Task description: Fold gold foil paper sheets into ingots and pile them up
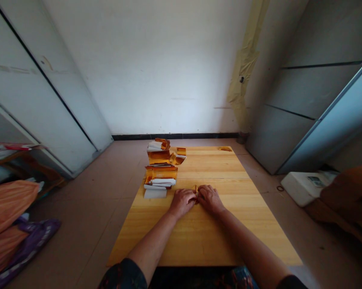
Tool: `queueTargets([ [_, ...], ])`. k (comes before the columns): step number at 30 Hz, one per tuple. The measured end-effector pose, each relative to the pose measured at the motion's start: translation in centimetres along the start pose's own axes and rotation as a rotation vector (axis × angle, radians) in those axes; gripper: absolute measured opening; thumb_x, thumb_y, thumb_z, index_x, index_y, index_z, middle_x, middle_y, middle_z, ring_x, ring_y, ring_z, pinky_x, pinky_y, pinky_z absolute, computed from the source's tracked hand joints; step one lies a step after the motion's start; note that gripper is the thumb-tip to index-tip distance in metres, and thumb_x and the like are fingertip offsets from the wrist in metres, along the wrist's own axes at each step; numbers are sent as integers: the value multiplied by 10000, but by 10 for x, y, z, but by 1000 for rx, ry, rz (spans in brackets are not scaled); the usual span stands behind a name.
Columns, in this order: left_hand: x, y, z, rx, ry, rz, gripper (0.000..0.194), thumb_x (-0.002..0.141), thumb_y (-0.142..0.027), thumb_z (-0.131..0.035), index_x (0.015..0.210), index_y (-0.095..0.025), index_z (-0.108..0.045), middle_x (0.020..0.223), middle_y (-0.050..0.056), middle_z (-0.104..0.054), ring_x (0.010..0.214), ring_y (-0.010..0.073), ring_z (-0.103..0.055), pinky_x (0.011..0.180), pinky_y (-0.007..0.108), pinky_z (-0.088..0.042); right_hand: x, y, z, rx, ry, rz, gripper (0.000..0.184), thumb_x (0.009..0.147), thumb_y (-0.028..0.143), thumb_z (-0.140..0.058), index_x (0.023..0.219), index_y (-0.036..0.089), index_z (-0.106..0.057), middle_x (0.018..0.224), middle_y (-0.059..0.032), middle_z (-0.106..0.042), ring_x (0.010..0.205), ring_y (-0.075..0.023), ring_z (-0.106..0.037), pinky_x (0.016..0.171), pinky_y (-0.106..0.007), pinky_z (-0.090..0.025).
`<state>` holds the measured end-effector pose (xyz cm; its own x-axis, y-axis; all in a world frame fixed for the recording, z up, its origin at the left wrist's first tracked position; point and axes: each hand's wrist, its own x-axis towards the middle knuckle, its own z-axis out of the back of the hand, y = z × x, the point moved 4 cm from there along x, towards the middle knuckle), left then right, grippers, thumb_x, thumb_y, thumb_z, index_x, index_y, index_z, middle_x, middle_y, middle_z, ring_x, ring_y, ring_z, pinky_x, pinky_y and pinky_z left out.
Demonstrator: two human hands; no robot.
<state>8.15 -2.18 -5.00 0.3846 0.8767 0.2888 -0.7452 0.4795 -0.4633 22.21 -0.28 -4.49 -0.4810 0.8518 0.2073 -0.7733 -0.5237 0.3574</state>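
Note:
My left hand (181,201) and my right hand (210,198) rest side by side on the wooden table (205,233), knuckles up and fingers curled. Between them they pinch a small gold piece of paper (195,189); only a sliver of it shows above the fingers. Just left of my left hand lies a stack of gold and white folded papers (159,176). Further back on the table more gold foil pieces (164,150) are piled.
One small gold scrap (225,149) lies at the table's far right corner. Orange and purple bags (15,224) sit on the floor at left, a white box (304,186) at right. Grey cabinets stand on both sides.

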Motion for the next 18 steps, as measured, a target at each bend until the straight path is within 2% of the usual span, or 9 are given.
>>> queueTargets([
  [6,-2,1,1,23,-15,-16,101,772,-205,-645,819,-273,-702,1072,0,-681,1026,171,-597,901,323,-401,0,-7,-4,89,-38,2,33,798,203,-586,825,206,-604,1072,-45,-613,968,-189,-509,778,-301,-358],
  [11,-2,0,1,46,-9,-48,110,790,-203,-618,794,-273,-702,1078,-10,-680,1021,161,-599,899,314,-404,-1,-20,-5,216,-123,69,138,763,83,-528,804,188,-607,1021,-62,-626,936,-170,-533,815,-290,-403],
  [14,-2,1,-1,50,-17,-53,119,793,-192,-609,794,-267,-701,1092,-5,-676,1032,163,-595,902,312,-405,-2,-26,-7,251,-162,101,167,780,68,-482,791,184,-602,990,-69,-630,919,-163,-546,828,-289,-418],
  [18,-3,1,-2,57,-13,-51,127,790,-187,-608,818,-273,-698,1102,-7,-672,1040,171,-589,905,325,-403,-1,-25,-12,233,-159,35,131,748,102,-537,819,191,-603,1012,-67,-623,943,-182,-544,841,-315,-420],
])
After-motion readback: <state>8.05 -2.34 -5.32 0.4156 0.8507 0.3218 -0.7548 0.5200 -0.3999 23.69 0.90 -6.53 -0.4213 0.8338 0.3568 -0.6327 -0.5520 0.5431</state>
